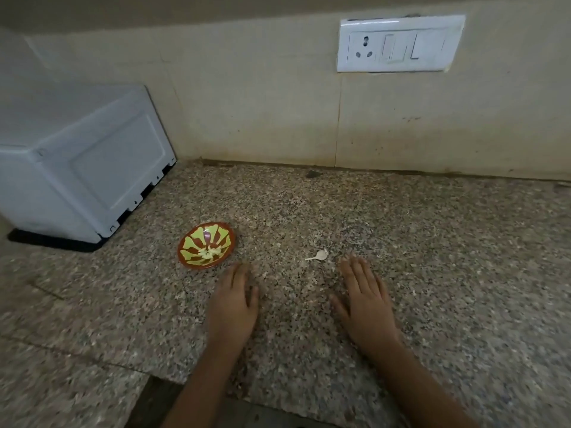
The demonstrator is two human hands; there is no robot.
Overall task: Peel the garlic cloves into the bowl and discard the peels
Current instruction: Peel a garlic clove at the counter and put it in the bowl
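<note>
A small red bowl with a yellow-green leaf pattern stands on the speckled granite counter. Pale peeled garlic pieces lie in its bottom. To its right, a small white garlic piece with a thin stalk lies loose on the counter. My left hand rests flat on the counter just below and right of the bowl, fingers straight. My right hand lies flat too, fingers spread, its fingertips a little right of the garlic piece. Neither hand holds anything.
A white microwave stands at the back left on a black base. A tiled wall with a white socket and switch panel runs behind the counter. The counter's front edge drops off near my forearms.
</note>
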